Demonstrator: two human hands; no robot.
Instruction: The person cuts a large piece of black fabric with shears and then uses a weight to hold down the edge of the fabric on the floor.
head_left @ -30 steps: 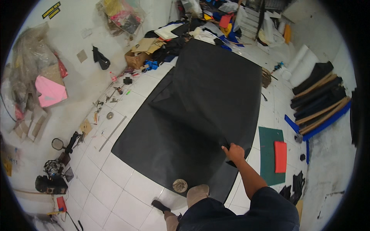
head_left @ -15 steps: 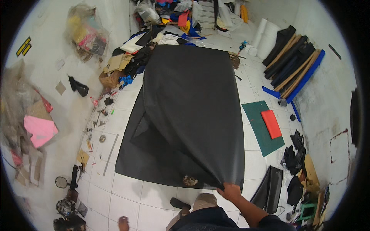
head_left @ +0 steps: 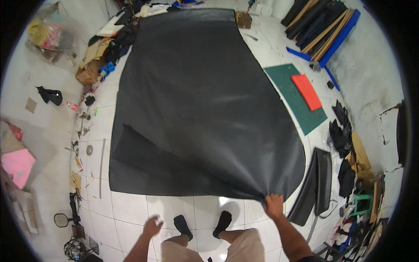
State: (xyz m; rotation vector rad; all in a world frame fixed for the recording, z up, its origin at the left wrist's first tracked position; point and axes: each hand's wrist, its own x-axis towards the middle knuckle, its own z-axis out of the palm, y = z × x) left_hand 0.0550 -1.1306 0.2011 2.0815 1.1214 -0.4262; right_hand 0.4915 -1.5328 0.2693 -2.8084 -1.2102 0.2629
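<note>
Item: large black sheet, leather-like [head_left: 205, 87], spread over the white tiled floor [head_left: 131, 207] in front of the person; near edge just beyond the feet, right side bulging outward.

Right hand [head_left: 274, 205]: clamped on the bunched near edge, toward its right corner.

Left hand [head_left: 152, 225]: well apart from the right, nothing visible in it, fingers loosely curled above the tiles.

Changes: upper layer now drawn farther across the lower one than half a second ago; round disc, formerly showing near the front edge, no longer visible. Both black socks [head_left: 183, 227] now stand side by side. In judgement, the sheet lies more fully spread, though creases fan from the grip.

Adjacent, right: green cutting mat [head_left: 286, 87] bearing a red slab [head_left: 307, 92]; folded black offcut [head_left: 322, 183].

Adjacent, left: thin grey strip [head_left: 102, 170].
</note>
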